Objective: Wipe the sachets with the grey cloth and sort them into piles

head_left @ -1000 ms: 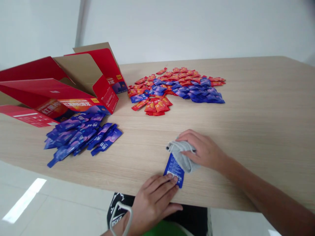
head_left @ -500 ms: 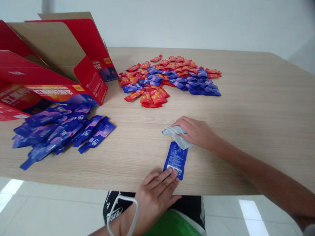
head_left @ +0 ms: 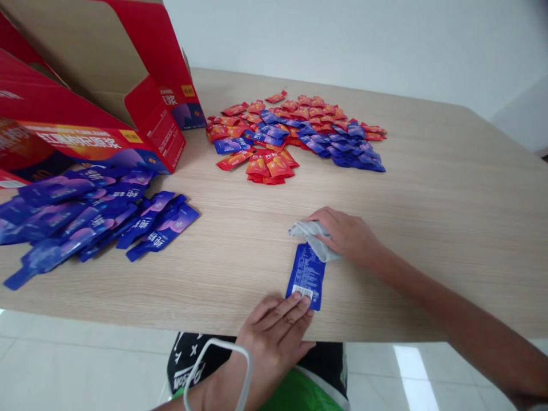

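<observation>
A blue pouch (head_left: 307, 271) lies flat near the table's front edge, its printed back with a barcode facing up. My left hand (head_left: 274, 337) rests its outstretched fingers on the pouch's lower end. In my right hand (head_left: 349, 234) is a crumpled pale grey cloth (head_left: 314, 234), gripped between thumb and fingers. That cloth covers the upper end of the pouch. A white cord loop (head_left: 246, 371) crosses my left wrist.
An open red carton (head_left: 162, 137) stands at the far left, with a heap of blue pouches (head_left: 98, 211) before it. Red sachets (head_left: 274, 165) and small blue sachets (head_left: 355, 148) are piled at the back middle of the wooden table (head_left: 428, 228).
The view has shifted and tilted slightly, so the carton and blue heap sit further left. Both hands keep nearly the same place about the pouch; the cloth is still at its upper end.
</observation>
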### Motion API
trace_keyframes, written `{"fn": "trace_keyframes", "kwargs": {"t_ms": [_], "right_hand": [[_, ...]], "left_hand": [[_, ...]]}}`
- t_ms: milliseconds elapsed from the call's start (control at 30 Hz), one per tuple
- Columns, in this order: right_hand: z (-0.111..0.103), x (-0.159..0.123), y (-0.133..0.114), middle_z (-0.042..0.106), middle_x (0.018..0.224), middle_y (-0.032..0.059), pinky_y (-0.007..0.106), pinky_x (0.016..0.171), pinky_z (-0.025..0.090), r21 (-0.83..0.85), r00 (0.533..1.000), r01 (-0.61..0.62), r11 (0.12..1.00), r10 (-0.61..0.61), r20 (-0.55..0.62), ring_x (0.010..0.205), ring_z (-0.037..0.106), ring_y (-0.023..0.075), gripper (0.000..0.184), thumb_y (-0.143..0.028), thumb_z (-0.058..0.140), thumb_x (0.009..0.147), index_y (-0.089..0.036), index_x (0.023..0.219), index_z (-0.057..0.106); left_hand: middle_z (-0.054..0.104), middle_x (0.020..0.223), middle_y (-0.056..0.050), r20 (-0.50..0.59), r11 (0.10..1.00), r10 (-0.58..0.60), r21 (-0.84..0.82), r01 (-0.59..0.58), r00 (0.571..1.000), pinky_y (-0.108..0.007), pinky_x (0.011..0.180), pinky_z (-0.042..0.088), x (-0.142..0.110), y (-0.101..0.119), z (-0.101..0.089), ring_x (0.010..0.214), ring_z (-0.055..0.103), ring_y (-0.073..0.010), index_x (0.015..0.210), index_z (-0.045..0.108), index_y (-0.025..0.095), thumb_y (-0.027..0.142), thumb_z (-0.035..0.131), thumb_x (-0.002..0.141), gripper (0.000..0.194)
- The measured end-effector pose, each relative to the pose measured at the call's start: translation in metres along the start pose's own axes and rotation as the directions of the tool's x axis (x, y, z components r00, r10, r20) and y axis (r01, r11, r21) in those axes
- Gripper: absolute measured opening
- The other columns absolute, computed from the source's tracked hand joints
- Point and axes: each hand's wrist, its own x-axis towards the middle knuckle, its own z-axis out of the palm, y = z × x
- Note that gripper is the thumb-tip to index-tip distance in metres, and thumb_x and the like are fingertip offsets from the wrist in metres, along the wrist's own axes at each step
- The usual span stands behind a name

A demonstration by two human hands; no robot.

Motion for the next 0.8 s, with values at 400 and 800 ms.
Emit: {"fn": "trace_keyframes", "kwargs": {"t_ms": [400, 800], "right_hand": [[0.027, -0.02, -0.022, 0.069, 0.121, 0.0101, 0.036, 0.09, 0.054, 0.077, 0.988, 0.109, 0.991, -0.116, 0.103, 0.114, 0.065, 0.0254, 0.028, -0.028, 0.06, 0.093, -0.022, 0.12, 0.059], [0.032, -0.051, -0.042, 0.071, 0.111, 0.0079, 0.035, 0.084, 0.059, 0.157, 0.955, 0.291, 0.944, -0.296, 0.01, 0.103, 0.07, 0.0225, 0.025, -0.025, 0.061, 0.088, -0.023, 0.113, 0.058]], "left_hand": [[0.07, 0.132, -0.003, -0.015, 0.997, -0.051, -0.053, 0.05, 0.999, -0.032, 0.108, 0.047, -0.004, 0.002, 0.007, 0.122, 0.066, -0.0167, 0.128, 0.066, 0.019, 0.038, 0.06, 0.102, 0.033], [0.078, 0.114, 0.001, -0.148, 0.988, -0.106, -0.128, 0.087, 0.983, -0.029, 0.108, 0.045, -0.004, 0.001, 0.012, 0.107, 0.072, -0.0139, 0.112, 0.072, 0.021, 0.042, 0.064, 0.099, 0.026]]}}
